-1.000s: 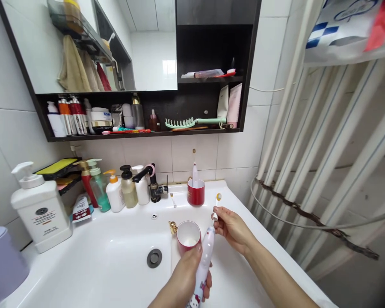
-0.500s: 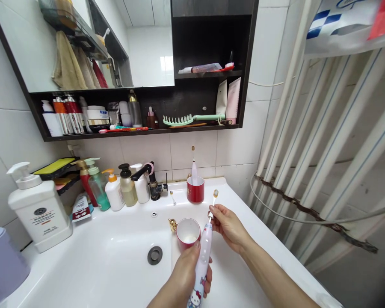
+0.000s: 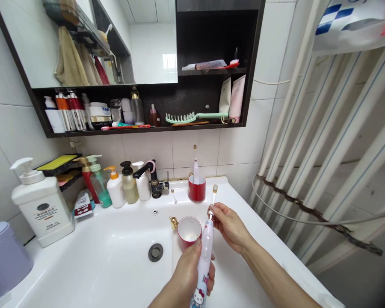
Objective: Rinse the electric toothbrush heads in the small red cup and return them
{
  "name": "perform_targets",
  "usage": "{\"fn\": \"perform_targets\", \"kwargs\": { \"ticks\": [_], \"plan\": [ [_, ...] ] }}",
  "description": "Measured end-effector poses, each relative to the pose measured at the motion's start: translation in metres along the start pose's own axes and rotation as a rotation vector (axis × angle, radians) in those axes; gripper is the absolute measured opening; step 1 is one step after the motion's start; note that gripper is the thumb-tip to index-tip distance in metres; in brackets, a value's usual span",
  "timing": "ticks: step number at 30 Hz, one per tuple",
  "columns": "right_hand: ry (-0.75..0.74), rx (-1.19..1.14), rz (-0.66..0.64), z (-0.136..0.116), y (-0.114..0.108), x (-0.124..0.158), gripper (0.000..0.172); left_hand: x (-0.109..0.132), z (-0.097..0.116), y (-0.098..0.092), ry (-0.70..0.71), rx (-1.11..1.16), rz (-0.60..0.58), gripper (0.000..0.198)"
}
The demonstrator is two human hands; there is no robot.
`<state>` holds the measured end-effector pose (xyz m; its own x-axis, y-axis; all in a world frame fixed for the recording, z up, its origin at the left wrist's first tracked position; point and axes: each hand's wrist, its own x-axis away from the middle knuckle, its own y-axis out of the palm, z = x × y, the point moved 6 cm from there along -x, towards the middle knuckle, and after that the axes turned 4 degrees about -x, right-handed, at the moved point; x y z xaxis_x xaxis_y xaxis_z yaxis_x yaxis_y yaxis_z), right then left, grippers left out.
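My left hand is wrapped round the pale pink handle of an electric toothbrush with a cartoon cat printed low on it. At the handle's top, my right hand pinches the base of the toothbrush head, whose bristles point up. The metal shaft shows just below those fingers. Behind my left hand stands a red cup with a white inside and a gold handle. Another red cup on the sink's back ledge holds a second pink electric toothbrush. A loose brush head lies left of it.
The white sink has a dark drain and a black faucet. Pump bottles line the back left, with a large white one nearer. A dark mirror cabinet hangs above; pipes run along the right.
The view has shifted slightly, so everything sits a little differently in frame. Both hands keep their hold on the toothbrush and its head, with hardly any movement between them.
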<state>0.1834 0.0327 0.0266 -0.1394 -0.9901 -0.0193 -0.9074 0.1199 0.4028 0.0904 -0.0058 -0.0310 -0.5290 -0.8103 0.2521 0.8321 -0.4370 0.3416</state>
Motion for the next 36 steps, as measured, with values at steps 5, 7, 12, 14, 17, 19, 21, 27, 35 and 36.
{"fn": "perform_targets", "kwargs": {
  "ticks": [5,7,12,14,17,19,21,27,35,36],
  "plan": [
    [0.015,-0.019,-0.022,0.0011,0.0017,0.0014,0.018,0.0015,0.0019,-0.0002,0.018,0.0,-0.003,0.044],
    [0.02,-0.017,-0.02,0.001,0.0023,0.0023,0.019,0.0015,0.0033,-0.0006,0.028,-0.015,0.002,0.044],
    [0.034,0.017,-0.049,0.001,0.0056,0.004,0.021,0.0004,0.0048,-0.0008,0.046,-0.055,-0.005,0.044],
    [0.035,0.022,-0.055,0.0011,0.006,0.0042,0.022,0.0,0.0039,-0.0011,0.042,-0.052,0.0,0.044],
    [0.038,0.036,-0.066,0.0013,0.0062,0.0046,0.022,-0.0001,0.0035,-0.0006,0.048,-0.039,0.004,0.044],
    [0.042,0.043,-0.077,0.0011,0.0066,0.0049,0.023,0.0001,0.0041,-0.0002,0.058,-0.034,0.007,0.044],
    [0.047,0.045,-0.081,0.0006,0.0067,0.0051,0.023,0.0004,0.0044,-0.0001,0.057,-0.041,0.014,0.045],
    [0.047,0.047,-0.094,0.0004,0.0076,0.005,0.022,0.0025,0.0042,-0.001,0.021,-0.048,0.036,0.052],
    [0.052,0.052,-0.09,0.0023,0.0075,0.0047,0.022,0.004,0.0066,0.0003,0.026,-0.05,0.044,0.058],
    [0.052,0.051,-0.09,0.0021,0.0076,0.0049,0.022,0.0042,0.0067,0.0007,0.031,-0.051,0.043,0.057]
  ]
}}
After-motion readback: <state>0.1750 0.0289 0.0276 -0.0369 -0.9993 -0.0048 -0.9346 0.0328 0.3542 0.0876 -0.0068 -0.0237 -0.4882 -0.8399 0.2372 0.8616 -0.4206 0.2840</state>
